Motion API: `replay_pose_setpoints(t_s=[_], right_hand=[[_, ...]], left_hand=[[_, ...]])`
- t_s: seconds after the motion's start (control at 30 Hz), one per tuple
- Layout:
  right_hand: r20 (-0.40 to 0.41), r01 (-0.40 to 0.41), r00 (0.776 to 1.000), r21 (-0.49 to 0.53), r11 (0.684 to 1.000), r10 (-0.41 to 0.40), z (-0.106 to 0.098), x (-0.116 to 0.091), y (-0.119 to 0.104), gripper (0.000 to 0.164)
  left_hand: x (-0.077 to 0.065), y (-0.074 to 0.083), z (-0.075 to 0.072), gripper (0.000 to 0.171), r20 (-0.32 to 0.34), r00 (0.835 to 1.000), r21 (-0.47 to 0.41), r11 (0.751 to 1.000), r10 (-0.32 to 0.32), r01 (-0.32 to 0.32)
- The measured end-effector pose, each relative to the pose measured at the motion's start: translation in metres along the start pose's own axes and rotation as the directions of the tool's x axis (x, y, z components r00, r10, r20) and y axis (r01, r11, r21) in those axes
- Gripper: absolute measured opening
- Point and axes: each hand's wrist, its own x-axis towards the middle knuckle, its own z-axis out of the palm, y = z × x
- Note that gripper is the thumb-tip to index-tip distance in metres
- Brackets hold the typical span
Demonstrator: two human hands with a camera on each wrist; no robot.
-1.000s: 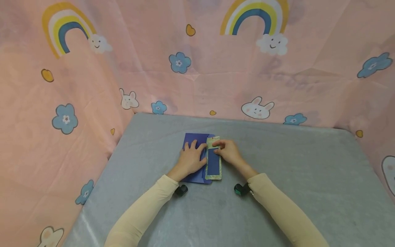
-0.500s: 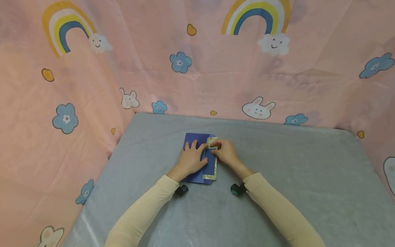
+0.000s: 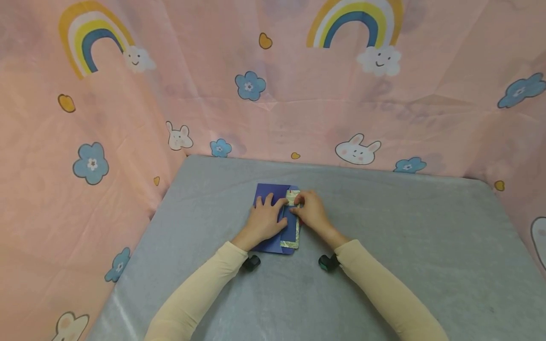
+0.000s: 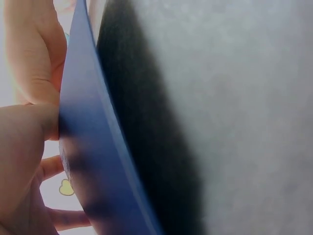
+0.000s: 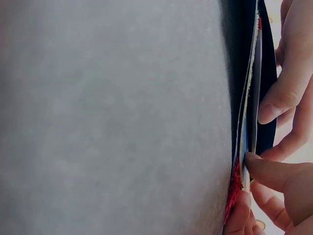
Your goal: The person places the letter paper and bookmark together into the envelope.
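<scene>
My left hand rests with spread fingers on a blue paper envelope. Its index fingertip and thumb tip reach the left edge of a bookmark. This long card has a pale green patterned border and a dark blue panel, and lies over the envelope's right side. From the right, my right hand pinches the bookmark's edge between thumb and fingers. A red tassel hangs at the fingertips in the right wrist view. Seen edge-on in the left wrist view, the envelope curves up from the table.
A grey cloth covers the table. Behind it and to the left hangs a pink curtain with rainbows, flowers and rabbits. Small black devices sit at both wrists, the left one just in front of the envelope.
The bookmark has moved left with my right hand, further over the envelope. In the last half second it has barely shifted. My left hand has stayed in place.
</scene>
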Motion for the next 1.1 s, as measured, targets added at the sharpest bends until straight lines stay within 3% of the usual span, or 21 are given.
replay_pose_setpoints(t_s=[0.17, 0.27, 0.63, 1.1], right_hand=[[-0.027, -0.011, 1.0, 0.152, 0.988, 0.016, -0.008, 0.004, 0.006, 0.015], [-0.062, 0.008, 0.998, 0.191, 0.982, 0.004, -0.015, 0.008, 0.011, 0.012], [0.035, 0.095, 0.994, 0.131, 0.987, -0.1, -0.026, 0.002, 0.027, 0.029], [0.072, 0.123, 0.989, 0.111, 0.986, -0.131, -0.026, 0.003, 0.029, 0.029]], left_hand=[[0.001, 0.0, 0.0, 0.054, -0.001, 1.0, -0.001, 1.0, -0.002, 0.002], [0.001, 0.0, 0.001, 0.054, -0.006, 1.0, -0.005, 1.0, -0.003, 0.003], [0.0, 0.0, 0.003, 0.055, 0.01, 1.0, -0.018, 1.0, -0.017, 0.017], [0.001, -0.001, 0.003, 0.054, 0.009, 1.0, -0.011, 1.0, -0.017, 0.018]])
